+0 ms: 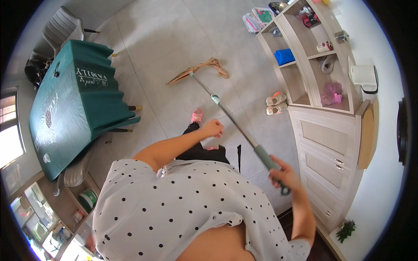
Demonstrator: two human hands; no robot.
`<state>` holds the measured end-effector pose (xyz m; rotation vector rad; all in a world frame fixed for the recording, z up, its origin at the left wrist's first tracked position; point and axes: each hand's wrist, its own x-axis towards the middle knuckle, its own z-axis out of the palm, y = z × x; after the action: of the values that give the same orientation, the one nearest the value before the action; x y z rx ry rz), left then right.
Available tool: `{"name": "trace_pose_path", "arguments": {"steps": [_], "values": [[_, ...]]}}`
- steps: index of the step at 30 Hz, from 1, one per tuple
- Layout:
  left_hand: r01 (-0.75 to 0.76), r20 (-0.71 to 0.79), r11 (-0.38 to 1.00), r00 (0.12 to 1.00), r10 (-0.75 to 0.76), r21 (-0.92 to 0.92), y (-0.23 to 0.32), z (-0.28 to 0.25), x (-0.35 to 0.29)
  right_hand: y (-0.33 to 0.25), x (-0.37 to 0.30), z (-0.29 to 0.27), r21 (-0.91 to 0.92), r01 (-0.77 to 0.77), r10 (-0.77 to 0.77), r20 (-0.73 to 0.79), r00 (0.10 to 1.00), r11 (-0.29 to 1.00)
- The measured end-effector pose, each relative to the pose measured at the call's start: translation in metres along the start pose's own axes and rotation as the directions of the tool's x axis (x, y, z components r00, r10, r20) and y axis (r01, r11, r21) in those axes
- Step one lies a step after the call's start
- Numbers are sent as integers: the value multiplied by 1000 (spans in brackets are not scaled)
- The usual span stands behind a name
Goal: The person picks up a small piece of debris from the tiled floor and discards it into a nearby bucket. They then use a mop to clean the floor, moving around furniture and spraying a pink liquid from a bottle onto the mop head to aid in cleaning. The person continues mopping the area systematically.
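My right hand [285, 174] is wrapped round the grey-green grip of a mop [237, 124], near the end of its handle. The metal pole slants up and to the left, with a pale joint partway along it. At its far end a brown cloth mop head [204, 68] lies bent on the floor. My left hand [212, 128] hangs in front of my body, left of the pole and apart from it. Its fingers are curled in, with nothing seen in them.
On the left stands a table with a green cloth [61, 108], with grey chairs [65, 28] around it. An open shelf [300, 65] and a cabinet [324, 161] line the right side. Shoes [276, 103] sit by the cabinet. My pink slipper [197, 115] is on the tiled floor [161, 39].
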<state>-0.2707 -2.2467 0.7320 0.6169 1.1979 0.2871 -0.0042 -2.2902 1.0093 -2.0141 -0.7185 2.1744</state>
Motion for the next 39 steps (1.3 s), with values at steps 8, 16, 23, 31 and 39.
{"name": "trace_pose_path", "arguments": {"steps": [8,16,23,31,39], "values": [[-11,-539,974,834,-116,-227,-19,-215,-47,-230,19,-45,-513,-41,5,-71,997,857],[15,-532,770,715,-454,-637,-125,-252,-82,-412,32,-84,-788,-130,82,-101,991,602],[44,-427,664,733,-529,-747,-163,-171,-60,-486,78,-160,-942,-234,-12,-243,970,241],[-174,-477,508,675,-563,-844,-144,-56,15,-487,156,-341,-645,-629,-746,-134,652,-433],[89,-713,940,629,-309,-329,-153,46,64,-525,212,-453,-708,-522,-872,302,385,-476]]}}
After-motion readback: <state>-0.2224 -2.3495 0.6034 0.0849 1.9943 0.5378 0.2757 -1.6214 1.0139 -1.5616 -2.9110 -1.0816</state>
